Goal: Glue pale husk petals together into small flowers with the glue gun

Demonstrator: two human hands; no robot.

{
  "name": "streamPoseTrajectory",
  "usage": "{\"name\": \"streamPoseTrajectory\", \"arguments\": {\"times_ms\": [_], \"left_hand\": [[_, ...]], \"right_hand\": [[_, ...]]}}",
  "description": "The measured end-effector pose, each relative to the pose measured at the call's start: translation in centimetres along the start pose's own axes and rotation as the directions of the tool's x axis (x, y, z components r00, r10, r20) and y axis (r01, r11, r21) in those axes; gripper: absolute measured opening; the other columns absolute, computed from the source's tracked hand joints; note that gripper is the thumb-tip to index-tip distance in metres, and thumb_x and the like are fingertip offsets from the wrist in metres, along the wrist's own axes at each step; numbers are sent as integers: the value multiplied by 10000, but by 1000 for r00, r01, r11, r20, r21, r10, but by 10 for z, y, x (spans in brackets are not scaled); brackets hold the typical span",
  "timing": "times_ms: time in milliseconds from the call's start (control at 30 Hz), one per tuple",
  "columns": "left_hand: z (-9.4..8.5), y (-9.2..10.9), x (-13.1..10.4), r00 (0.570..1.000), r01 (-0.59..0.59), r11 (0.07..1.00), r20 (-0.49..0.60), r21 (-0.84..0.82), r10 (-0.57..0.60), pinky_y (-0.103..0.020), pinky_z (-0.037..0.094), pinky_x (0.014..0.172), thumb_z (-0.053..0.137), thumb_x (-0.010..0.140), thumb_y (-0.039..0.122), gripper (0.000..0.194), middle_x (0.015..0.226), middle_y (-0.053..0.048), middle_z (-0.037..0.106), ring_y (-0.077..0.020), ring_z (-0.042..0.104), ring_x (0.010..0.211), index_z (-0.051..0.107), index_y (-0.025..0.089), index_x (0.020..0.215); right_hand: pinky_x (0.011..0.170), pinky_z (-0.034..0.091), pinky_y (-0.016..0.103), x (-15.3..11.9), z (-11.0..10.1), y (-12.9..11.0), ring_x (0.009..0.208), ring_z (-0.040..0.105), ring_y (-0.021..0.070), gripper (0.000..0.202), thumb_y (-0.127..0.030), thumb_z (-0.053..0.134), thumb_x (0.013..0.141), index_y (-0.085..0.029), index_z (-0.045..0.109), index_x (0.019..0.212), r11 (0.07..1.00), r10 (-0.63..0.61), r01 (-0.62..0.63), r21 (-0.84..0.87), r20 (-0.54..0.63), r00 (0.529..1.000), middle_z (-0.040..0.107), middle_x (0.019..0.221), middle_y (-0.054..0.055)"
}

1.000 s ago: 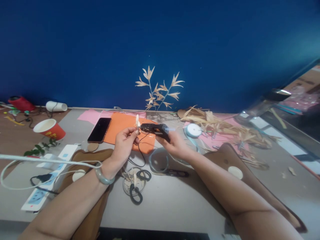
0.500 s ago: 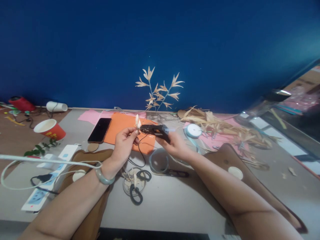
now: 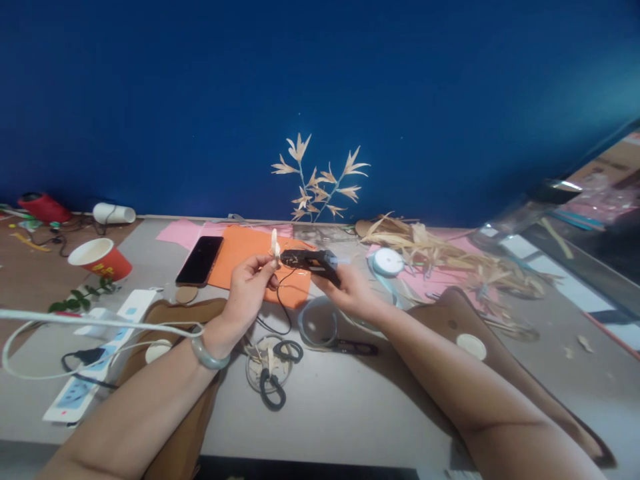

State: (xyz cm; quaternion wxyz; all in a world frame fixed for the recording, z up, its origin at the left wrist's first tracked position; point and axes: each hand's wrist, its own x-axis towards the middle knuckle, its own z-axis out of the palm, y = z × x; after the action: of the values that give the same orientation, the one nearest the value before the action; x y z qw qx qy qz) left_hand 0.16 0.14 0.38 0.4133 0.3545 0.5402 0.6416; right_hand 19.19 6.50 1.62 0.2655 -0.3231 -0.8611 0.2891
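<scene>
Blue wall (image 3: 310, 80) behind grey table (image 3: 330, 413)

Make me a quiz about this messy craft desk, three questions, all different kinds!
1. Which hand holds the black glue gun?
2. True or false: the white cup lies on its side.
3. Choose one: the large sheet just behind the left hand is A green, B orange or C purple.

Key: 1. The right hand. 2. True. 3. B.
</scene>
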Motion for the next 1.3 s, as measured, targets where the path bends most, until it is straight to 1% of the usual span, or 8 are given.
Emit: {"name": "streamPoseTrajectory", "arguments": {"times_ms": [233,433,567,733,900,1033,1133,1300], "left_hand": [[-1,-2,2,1000,-27,1000,1,1,27,-193,434,484,715,700,355,270,510,29,579,-82,532,466,646,126,824],[0,0,1,1000,-8,1000,-16,-5,7,-195,434,483,726,688,356,265,516,28,582,-88,540,474,648,136,815],[1,1,-1,1000,8,1000,-12,-2,-8,-192,427,467,729,684,377,284,551,21,597,-88,545,488,642,138,810],[1,1,0,1000,11,1000,-11,-14,-11,-181,412,456,723,688,364,271,537,28,583,-84,540,487,640,139,815],[1,1,-1,1000,21,1000,-4,-19,-21,-180,411,455,724,690,366,278,541,28,582,-82,535,486,640,137,824],[1,2,-2,999,32,999,2,-15,-32,-183,409,449,738,678,388,310,568,15,597,-86,541,499,649,132,829],[2,1,-2,1000,30,999,-1,-24,-30,-181,410,450,739,678,392,310,561,18,591,-86,540,499,641,134,819],[1,2,-2,999,34,999,11,-5,-34,-180,426,460,726,689,384,309,571,19,589,-82,540,502,641,125,836]], "right_hand": [[526,318,252,0,0,-2,561,386,120,288,-378,459,891,-163,524,711,1000,3,-3,3,4,1000,466,609,7],[554,359,261,0,1,-2,596,434,137,281,-387,463,891,-155,555,761,1000,-14,14,10,-19,1000,513,639,21],[539,354,267,1,3,1,582,432,142,275,-390,460,896,-164,551,767,1000,5,-5,10,-50,999,508,624,23],[556,364,274,1,2,1,599,452,147,254,-372,474,890,-161,551,769,1000,10,-9,19,-43,999,522,654,32],[536,336,260,0,3,1,571,415,129,270,-383,466,894,-161,546,763,999,24,-23,27,-38,999,480,625,11],[529,341,269,0,3,1,567,419,137,256,-379,476,896,-154,584,841,998,46,-44,44,-51,998,503,642,22],[554,376,277,0,2,0,595,466,152,254,-381,498,890,-152,605,871,998,41,-38,55,-44,998,537,662,33],[587,417,279,0,2,-2,632,516,163,245,-368,542,868,-145,627,925,996,43,-36,87,-79,996,589,708,44]]}}
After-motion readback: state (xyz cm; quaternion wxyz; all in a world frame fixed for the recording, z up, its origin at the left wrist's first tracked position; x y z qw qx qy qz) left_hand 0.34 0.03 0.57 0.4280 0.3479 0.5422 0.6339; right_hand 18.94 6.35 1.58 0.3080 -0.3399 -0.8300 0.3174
